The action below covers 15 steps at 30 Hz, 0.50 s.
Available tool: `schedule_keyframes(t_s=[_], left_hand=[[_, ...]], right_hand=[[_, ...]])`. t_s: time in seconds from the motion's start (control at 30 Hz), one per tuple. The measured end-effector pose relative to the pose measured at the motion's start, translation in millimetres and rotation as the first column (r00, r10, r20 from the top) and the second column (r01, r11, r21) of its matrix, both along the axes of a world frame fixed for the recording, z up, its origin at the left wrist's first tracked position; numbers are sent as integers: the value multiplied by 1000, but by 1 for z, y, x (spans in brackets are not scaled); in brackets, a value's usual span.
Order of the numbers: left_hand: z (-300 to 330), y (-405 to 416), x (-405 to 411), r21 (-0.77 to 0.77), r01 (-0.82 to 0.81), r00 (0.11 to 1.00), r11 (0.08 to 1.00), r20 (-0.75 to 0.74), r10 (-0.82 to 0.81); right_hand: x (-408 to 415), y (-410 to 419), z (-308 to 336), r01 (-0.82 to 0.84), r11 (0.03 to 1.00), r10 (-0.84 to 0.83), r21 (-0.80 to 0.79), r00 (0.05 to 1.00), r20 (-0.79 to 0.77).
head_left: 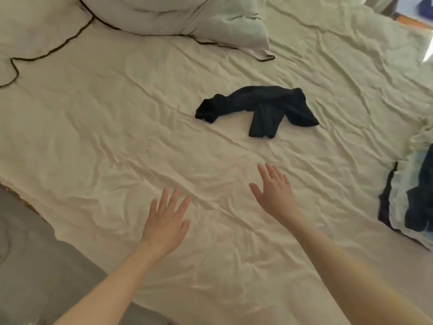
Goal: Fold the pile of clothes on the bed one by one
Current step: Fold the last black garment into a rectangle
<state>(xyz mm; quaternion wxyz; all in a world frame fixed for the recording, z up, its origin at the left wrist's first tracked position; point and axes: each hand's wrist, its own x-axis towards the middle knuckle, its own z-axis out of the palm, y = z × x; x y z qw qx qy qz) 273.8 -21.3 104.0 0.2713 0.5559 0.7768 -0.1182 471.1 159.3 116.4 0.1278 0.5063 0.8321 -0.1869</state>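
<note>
The dark garment [260, 109] is lying crumpled on the sheet [93, 137] just beyond your fingertips, well clear of both hands, with one twisted end trailing to the left of your left hand's line and a short flap pointing back toward your right hand [274, 191]. It looks thin, soft and light, so it is likely going to sag and bunch wherever you lift it; pinching two corners or a hem edge should let it hang open, rather than grabbing the knotted middle. You are holding both hands flat and empty above the sheet, fingers spread, your left hand [166, 221] nearer to you. Off beyond your right forearm, the pile of clothes [417, 200] is waiting at the bed's edge. A pillow [187, 17] is sitting far ahead of your hands.
</note>
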Motion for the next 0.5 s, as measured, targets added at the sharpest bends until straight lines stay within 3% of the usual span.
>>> schedule_keyframes(t_s=[0.17, 0.27, 0.3, 0.37, 0.43, 0.5], left_hand=[[-71, 71, -20, -81, 164, 986, 983, -14, -166], [-107, 102, -24, -152, 188, 982, 970, 18, -187], [-118, 108, -24, -169, 193, 981, 966, 31, -190], [-132, 112, -25, -197, 189, 982, 962, 47, -184], [-139, 112, -26, -198, 185, 983, 963, 53, -178], [-139, 114, -27, -210, 185, 982, 960, 60, -176]], right_hand=[[-33, 83, -64, 24, 995, -25, 101, 1000, 4], [-49, 128, -97, 214, 962, -198, 171, 975, -104], [-54, 143, -105, 355, 926, -330, 133, 927, -178], [-62, 170, -120, 621, 782, -604, -49, 735, -308], [-65, 188, -131, 740, 641, -754, -202, 558, -346], [-67, 197, -134, 793, 558, -810, -245, 457, -367]])
